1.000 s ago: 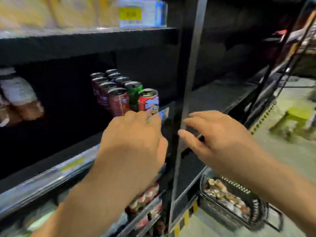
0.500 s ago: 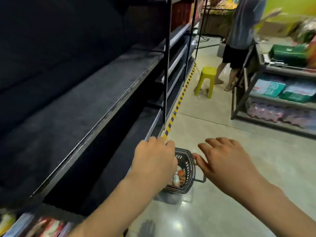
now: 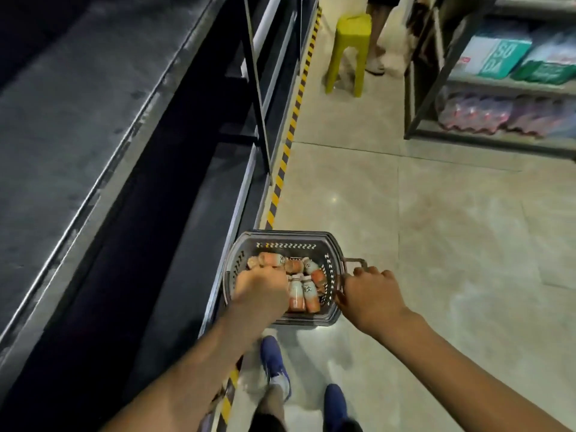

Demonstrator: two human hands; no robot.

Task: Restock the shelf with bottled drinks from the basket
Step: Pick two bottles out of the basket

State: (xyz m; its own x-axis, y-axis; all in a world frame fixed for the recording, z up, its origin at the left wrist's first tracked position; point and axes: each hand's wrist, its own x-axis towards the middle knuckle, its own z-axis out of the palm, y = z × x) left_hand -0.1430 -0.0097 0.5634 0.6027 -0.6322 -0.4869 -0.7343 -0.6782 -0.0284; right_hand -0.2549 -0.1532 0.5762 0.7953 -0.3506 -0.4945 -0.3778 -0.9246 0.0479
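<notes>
Looking down, I see the long dark metal shelf (image 3: 93, 126) fill the left side, its flat deck dull and scuffed, edged by a pale rail. Polished beige floor tiles (image 3: 436, 244) spread to the right, with yellow-and-black hazard tape (image 3: 291, 126) along the shelf foot. A lime plastic stool (image 3: 349, 51) stands far up the aisle. Half a second ago both hands hovered well above the basket; now they have dropped to it, and the view tilts steeper, showing my blue shoes (image 3: 274, 363). The dark perforated plastic basket (image 3: 280, 236) sits on the floor just beside the shelf base, rounded at its corners. Inside lie the bottled drinks (image 3: 304, 293), small with white tops and orange-pink lower halves, jumbled on their sides. My left hand (image 3: 260, 289) is curled down among them; I cannot tell whether it grips one. My right hand (image 3: 371, 294) rests at the basket's right rim by the handle (image 3: 353, 260), fingers bent, closure unclear.
</notes>
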